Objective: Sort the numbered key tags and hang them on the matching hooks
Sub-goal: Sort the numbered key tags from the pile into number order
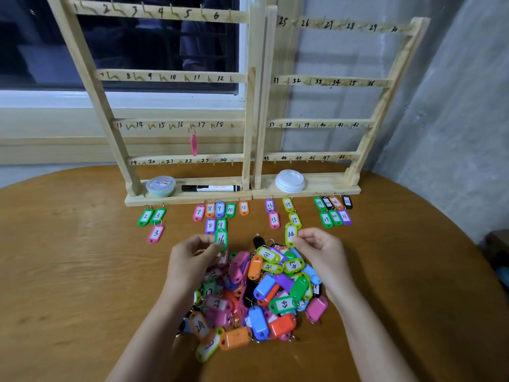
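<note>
Head view: round wooden desk (82, 271), brown grain, pushed up to a window (137, 45) with dark glass and a white sill. Grey concrete wall (446, 111) on the right side of the room. Pile (261, 293) of coloured key tags sits mid-desk.

Left hand (192, 257) at the pile's upper left edge, fingers curled, pinching green tag 16 (221, 239) just above the pile. Right hand (319, 249) at the pile's upper right edge, pinching yellow tag 14 (291, 234), also just above the pile.

Beyond the pile, sorted tags (220, 209) lie flat on the desk in short rows. 2 and 3 are far left of the pile, 7 to 11 behind-left, 13 and 15 behind, 19 to 22 behind-right.

Behind those, two wooden racks stand side by side at the desk's far edge. Left rack (170, 77) is numbered 1 to 24, right rack (330, 81) 25 to 48. One pink tag (194, 144) hangs on the left rack by number 16, well above the pile.

On the rack bases sit a tub (161, 186), a marker (210, 188) and white lids (289, 181).
</note>
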Available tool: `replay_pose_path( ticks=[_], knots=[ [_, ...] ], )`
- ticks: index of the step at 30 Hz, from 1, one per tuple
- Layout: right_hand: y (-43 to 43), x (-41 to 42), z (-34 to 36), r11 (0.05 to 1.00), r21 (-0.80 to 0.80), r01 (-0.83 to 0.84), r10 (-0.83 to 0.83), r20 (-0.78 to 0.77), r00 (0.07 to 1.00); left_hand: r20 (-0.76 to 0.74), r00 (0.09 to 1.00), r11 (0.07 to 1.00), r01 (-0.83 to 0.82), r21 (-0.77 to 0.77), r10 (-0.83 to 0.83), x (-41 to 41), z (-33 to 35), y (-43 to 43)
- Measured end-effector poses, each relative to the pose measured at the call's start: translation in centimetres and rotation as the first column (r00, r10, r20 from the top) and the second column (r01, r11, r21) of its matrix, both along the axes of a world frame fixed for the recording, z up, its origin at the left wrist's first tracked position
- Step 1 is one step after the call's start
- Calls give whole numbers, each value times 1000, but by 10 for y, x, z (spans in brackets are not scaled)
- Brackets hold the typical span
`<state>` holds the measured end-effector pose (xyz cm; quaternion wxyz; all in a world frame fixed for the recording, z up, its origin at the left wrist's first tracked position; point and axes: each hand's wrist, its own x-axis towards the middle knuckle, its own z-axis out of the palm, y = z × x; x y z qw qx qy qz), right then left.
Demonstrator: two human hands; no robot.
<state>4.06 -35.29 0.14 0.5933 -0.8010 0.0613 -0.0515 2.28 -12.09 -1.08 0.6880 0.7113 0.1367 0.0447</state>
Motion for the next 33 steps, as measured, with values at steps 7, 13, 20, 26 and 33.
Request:
replay_pose_path(
  ticks=[7, 13, 20, 26, 33],
  knots=[
    [-7, 89, -1, 934, -348, 84, -85, 11, 996, 24, 999, 998, 32, -46, -31, -2, 3, -1],
    [11, 130, -7, 826, -561, 57, -91, -32, 995, 40, 998, 999, 40, -19, -39, -5, 6, 7],
    [18, 132, -11, 746, -663, 71, -89, 7, 996, 31, 999, 999, 26, -44, -25, -7, 10, 9],
    [15, 128, -11, 763, -640, 96, -68, 68, 995, 13, 1000, 999, 25, -32, -24, -10, 11, 5],
    [15, 98, 24, 884, -465, 48, 56, 208, 977, 35, 999, 990, -5, -138, 10, -13, 20, 3]
  ],
)
